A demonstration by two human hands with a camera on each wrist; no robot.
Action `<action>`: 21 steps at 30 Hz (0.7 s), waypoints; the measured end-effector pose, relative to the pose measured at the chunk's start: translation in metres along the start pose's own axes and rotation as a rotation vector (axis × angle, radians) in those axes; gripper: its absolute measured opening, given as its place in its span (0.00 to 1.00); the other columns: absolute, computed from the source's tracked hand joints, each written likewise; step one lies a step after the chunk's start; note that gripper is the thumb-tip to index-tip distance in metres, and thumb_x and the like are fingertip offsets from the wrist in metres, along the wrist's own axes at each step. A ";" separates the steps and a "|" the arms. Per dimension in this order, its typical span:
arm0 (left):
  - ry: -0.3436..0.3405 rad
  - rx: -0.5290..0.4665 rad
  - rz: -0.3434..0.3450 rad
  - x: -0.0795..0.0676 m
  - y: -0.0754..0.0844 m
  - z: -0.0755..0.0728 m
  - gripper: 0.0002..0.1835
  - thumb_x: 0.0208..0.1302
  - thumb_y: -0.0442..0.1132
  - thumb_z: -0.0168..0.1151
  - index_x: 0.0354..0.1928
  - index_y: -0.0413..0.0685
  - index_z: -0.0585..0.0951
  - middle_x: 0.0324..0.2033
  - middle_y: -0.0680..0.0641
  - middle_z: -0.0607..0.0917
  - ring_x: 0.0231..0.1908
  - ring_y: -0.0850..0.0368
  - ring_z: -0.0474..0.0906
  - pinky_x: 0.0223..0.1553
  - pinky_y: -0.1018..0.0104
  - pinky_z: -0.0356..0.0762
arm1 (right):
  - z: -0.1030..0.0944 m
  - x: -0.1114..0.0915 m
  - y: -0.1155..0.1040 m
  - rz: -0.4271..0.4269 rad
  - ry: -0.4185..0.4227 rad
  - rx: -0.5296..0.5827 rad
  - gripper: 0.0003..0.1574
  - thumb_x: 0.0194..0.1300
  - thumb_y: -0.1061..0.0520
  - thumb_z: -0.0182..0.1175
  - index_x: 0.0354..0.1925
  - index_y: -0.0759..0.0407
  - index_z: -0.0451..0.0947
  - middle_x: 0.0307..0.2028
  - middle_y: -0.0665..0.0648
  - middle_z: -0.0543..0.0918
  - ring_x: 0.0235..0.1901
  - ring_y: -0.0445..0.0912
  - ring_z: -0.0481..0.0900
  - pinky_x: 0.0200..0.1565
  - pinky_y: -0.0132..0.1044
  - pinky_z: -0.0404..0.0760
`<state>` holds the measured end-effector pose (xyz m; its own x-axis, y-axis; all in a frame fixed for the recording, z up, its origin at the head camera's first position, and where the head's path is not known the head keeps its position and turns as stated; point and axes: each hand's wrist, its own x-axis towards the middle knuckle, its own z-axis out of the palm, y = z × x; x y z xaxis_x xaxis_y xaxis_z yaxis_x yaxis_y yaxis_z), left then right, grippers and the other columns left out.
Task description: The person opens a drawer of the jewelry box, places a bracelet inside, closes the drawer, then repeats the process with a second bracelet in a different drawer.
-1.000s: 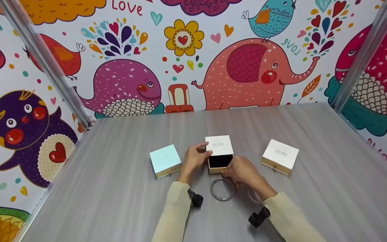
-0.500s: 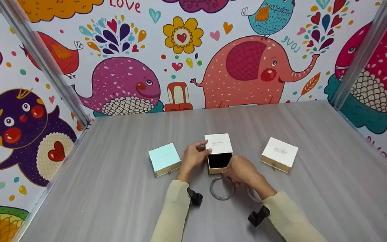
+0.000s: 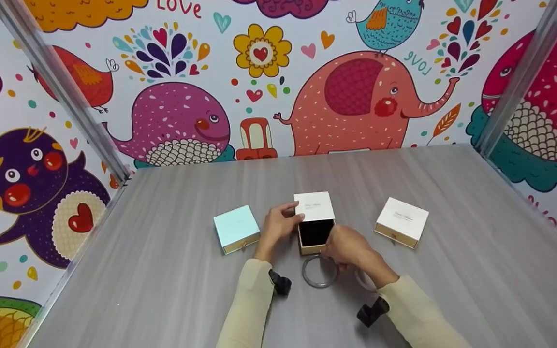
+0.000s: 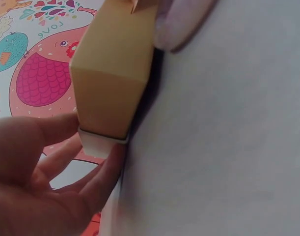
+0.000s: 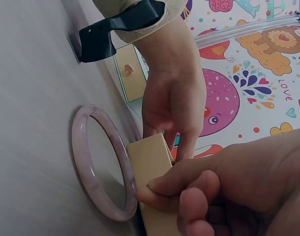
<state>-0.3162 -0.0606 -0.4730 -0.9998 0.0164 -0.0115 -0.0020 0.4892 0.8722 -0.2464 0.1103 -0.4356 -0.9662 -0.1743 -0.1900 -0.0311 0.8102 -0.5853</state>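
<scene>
A white drawer box (image 3: 315,205) stands mid-table, its gold-sided drawer (image 3: 310,250) pulled partway out with a dark interior. My left hand (image 3: 278,224) holds the sleeve of this box at its left side, thumb and fingers against the white part in the left wrist view. With thumb and forefinger, my right hand (image 3: 348,244) pinches the front of the drawer; in the right wrist view those fingertips hide the pull. A pinkish translucent bangle (image 5: 82,152) lies just in front of the drawer. A second bangle (image 3: 366,287) is partly covered by the right wrist.
To the left sits a closed pale-blue drawer box (image 3: 237,226). Another closed white drawer box (image 3: 403,216) sits to the right. Cartoon-printed walls (image 3: 264,96) bound the grey table (image 3: 172,290) at the back and sides.
The drawer has slid a little farther out toward me, drawn by my right hand. My left hand stays on the sleeve. The camera view has shifted slightly.
</scene>
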 end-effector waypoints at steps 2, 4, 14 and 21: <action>-0.001 -0.003 -0.002 0.000 0.000 0.000 0.22 0.64 0.41 0.68 0.60 0.50 0.82 0.55 0.39 0.86 0.58 0.46 0.81 0.61 0.51 0.76 | -0.001 -0.001 -0.001 0.004 -0.006 0.000 0.17 0.57 0.63 0.68 0.14 0.62 0.78 0.04 0.49 0.70 0.04 0.37 0.68 0.10 0.28 0.67; -0.001 -0.009 -0.006 0.000 0.000 0.000 0.22 0.64 0.41 0.68 0.60 0.51 0.82 0.55 0.39 0.86 0.58 0.46 0.81 0.61 0.51 0.76 | -0.001 -0.001 -0.002 0.004 -0.012 0.000 0.16 0.57 0.63 0.68 0.14 0.62 0.79 0.05 0.49 0.70 0.04 0.38 0.68 0.10 0.29 0.68; -0.009 -0.016 0.014 0.000 0.000 -0.001 0.22 0.64 0.40 0.68 0.61 0.49 0.82 0.54 0.38 0.86 0.57 0.45 0.82 0.60 0.52 0.77 | -0.002 -0.003 -0.002 0.002 -0.033 -0.012 0.18 0.57 0.64 0.66 0.13 0.62 0.78 0.05 0.49 0.71 0.04 0.38 0.69 0.10 0.28 0.68; -0.016 -0.015 0.013 -0.001 -0.001 -0.001 0.22 0.64 0.40 0.68 0.61 0.48 0.82 0.53 0.37 0.87 0.55 0.46 0.83 0.58 0.52 0.79 | -0.005 -0.005 -0.003 0.010 -0.068 -0.014 0.20 0.61 0.61 0.68 0.13 0.63 0.80 0.05 0.49 0.71 0.05 0.38 0.69 0.11 0.29 0.67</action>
<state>-0.3155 -0.0620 -0.4730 -0.9993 0.0370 -0.0082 0.0104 0.4756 0.8796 -0.2429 0.1117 -0.4296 -0.9467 -0.2035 -0.2497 -0.0252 0.8197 -0.5722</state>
